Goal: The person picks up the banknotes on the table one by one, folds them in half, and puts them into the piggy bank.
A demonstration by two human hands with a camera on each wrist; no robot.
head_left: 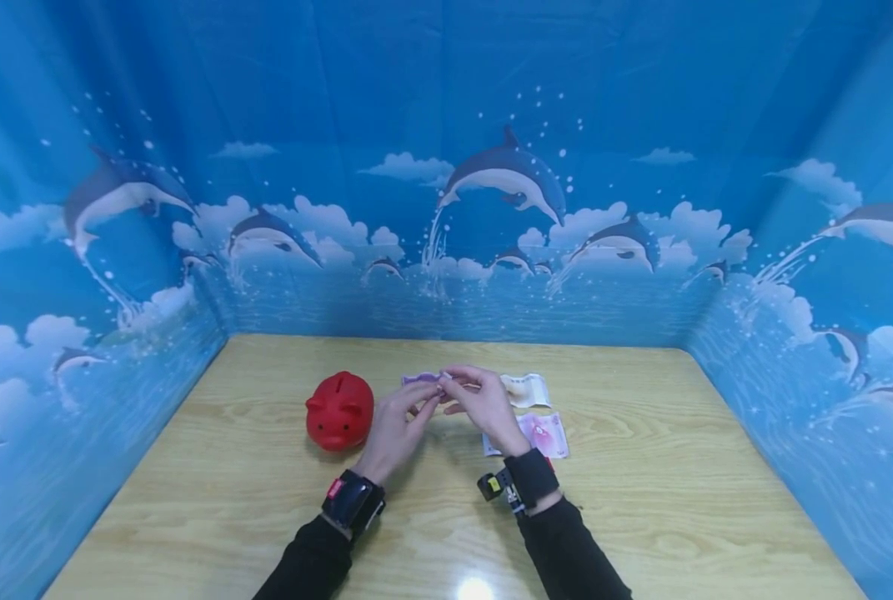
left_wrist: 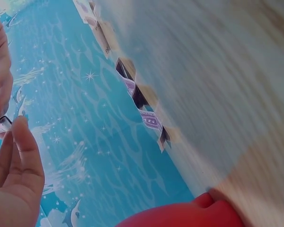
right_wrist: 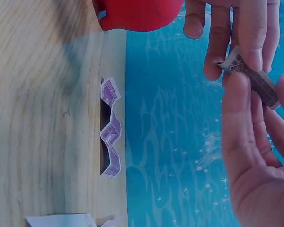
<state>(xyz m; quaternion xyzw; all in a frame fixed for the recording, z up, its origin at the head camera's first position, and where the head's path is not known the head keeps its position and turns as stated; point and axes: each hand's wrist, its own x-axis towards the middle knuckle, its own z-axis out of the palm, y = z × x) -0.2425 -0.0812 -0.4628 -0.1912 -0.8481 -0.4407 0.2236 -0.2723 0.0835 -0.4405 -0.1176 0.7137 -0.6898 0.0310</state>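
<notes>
Fingertips of both hands closed on one item: a small folded banknote [right_wrist: 259, 81], grey-brown and printed, is pinched by the left hand [head_left: 399, 421] and the right hand [head_left: 489, 407] together, near the centre of the head frame and at upper right of the right wrist frame. How firmly it is gripped cannot be told. If a crease is being worked, edges are probably best matched first, one end kept steady by one hand while the fold is pressed flat between the other thumb and finger; too loose a pinch and the layers may spring apart. The paper is formed into a narrow, layered strip, thin and seemingly crisp, one end flared. Just beyond the fingertips, a purple note [right_wrist: 112, 135] is stood on edge, bent into a zigzag of waves with a pale border. Right of centre in the head frame, a cream note [head_left: 532, 390] is laid above a pink note [head_left: 551, 433], both rippled and partly covered by the right hand. Left of centre, just beside the left hand, a red piggy bank [head_left: 339, 412] is placed: rounded, smooth, slotted on top. All is borne by a pale wood-grained table [head_left: 228, 500], backed by blue dolphin-printed curtain [head_left: 386, 83], lightly creased.
</notes>
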